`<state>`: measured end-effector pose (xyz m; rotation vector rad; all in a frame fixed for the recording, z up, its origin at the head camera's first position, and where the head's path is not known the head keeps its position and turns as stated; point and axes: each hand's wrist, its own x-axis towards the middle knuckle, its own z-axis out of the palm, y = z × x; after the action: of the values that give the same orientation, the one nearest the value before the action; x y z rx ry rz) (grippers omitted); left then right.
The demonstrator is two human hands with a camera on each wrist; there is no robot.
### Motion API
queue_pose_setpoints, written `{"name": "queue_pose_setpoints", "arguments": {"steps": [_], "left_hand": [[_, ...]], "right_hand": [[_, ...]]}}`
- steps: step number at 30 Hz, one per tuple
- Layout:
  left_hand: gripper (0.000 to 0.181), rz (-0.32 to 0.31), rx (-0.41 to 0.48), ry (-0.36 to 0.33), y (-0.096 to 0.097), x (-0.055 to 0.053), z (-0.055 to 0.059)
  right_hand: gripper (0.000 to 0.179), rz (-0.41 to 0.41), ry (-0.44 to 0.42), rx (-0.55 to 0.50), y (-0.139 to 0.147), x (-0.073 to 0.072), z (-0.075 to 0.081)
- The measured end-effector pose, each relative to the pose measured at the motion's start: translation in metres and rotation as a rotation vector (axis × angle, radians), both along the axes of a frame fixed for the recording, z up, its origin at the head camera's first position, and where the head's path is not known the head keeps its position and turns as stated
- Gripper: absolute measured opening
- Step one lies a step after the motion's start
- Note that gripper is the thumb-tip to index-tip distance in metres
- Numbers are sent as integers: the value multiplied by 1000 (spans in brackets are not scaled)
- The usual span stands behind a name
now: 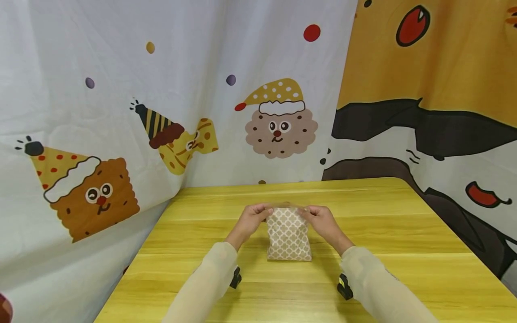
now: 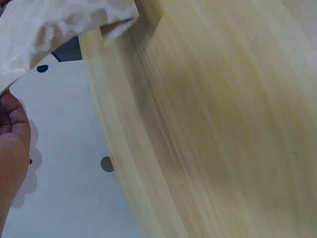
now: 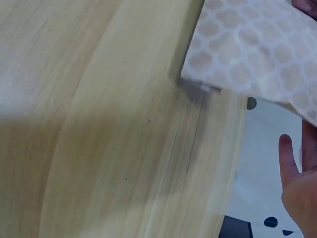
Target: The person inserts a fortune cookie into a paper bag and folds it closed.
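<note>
A tan paper bag (image 1: 289,235) with a white lattice pattern stands on the table between my two hands, its top edge facing away from me. My left hand (image 1: 251,219) pinches the top left corner, thumb toward me. At the top right corner, my right hand (image 1: 322,220) pinches the bag in the same way. In the left wrist view the patterned paper (image 2: 54,29) shows a folded side near its lower corner. The right wrist view shows the bag's patterned face (image 3: 257,49) and some spread fingers (image 3: 286,156) below its edge.
A yellow wood-grain table (image 1: 194,287) lies under the bag. Behind it hangs a white curtain (image 1: 202,54) printed with cartoon cookies. Black wrist-camera mounts (image 1: 344,287) stick out below the light sleeves (image 1: 218,269).
</note>
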<state>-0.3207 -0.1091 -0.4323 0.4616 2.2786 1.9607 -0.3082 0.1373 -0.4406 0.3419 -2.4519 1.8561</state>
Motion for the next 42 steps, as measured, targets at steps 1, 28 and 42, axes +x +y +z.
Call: {"name": "queue_pose_setpoints", "arguments": {"steps": [1,28,42], "left_hand": [[25,-1,18,-2,-1,0,0],[23,26,-51,-6,-5,2,-6],[25,55,-110,-23,3,4,-3]], "right_hand": [[30,-1,-3,-10,1,0,0],[30,40,-44,-77,3,-2,-3],[18,-46,-53,38,-2,-1,-1]]}}
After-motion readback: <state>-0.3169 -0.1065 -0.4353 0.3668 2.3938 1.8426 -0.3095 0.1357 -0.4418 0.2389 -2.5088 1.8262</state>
